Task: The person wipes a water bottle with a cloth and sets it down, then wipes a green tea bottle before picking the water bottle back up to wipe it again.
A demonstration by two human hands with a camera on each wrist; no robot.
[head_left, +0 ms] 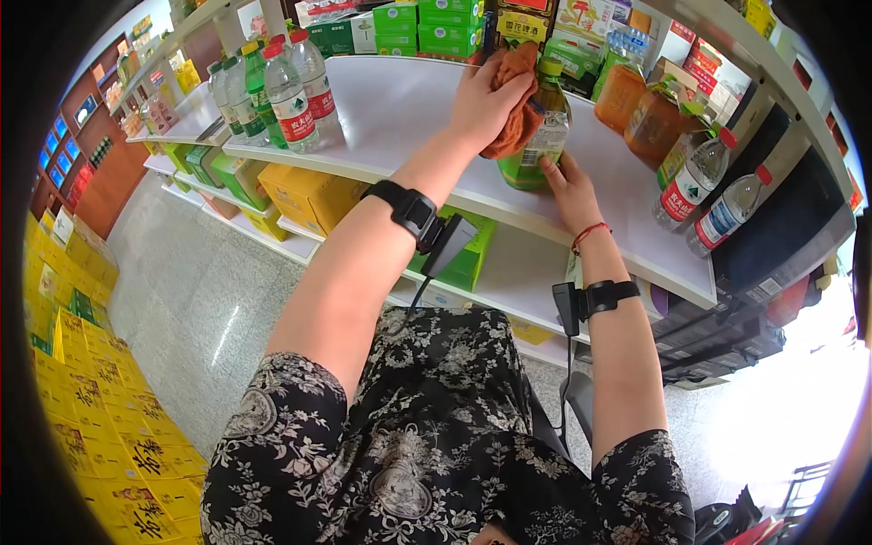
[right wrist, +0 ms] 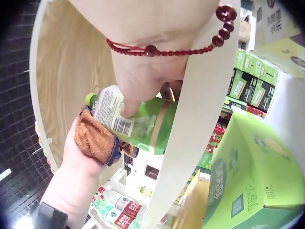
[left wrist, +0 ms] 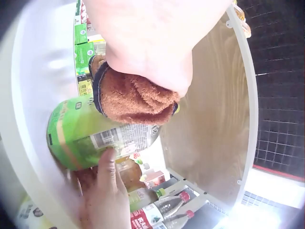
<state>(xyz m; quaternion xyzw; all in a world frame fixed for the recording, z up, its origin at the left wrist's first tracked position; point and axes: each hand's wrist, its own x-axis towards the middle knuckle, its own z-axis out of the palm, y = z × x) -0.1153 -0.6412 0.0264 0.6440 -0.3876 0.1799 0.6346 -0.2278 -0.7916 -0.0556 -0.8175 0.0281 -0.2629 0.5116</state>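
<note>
A green-labelled drink bottle point(head_left: 548, 136) with a yellow-green cap stands at the front of the white shelf. My right hand point(head_left: 569, 189) grips it low down, thumb over the label near the barcode, as the right wrist view shows. My left hand point(head_left: 490, 102) holds a brown terry cloth point(head_left: 518, 113) with a dark edging against the bottle's side. In the left wrist view the cloth point(left wrist: 136, 98) wraps over the upper part of the bottle point(left wrist: 81, 136). The fingers of the left hand are mostly hidden behind the cloth.
Clear and green bottles point(head_left: 292, 100) cluster on the shelf point(head_left: 391, 100) at left. Amber drink bottles point(head_left: 649, 118) and red-capped water bottles point(head_left: 690, 186) stand at right. Green cartons point(head_left: 450, 27) line the back. Boxes point(head_left: 313, 195) fill the lower shelf; yellow cartons point(head_left: 109, 427) are stacked at left.
</note>
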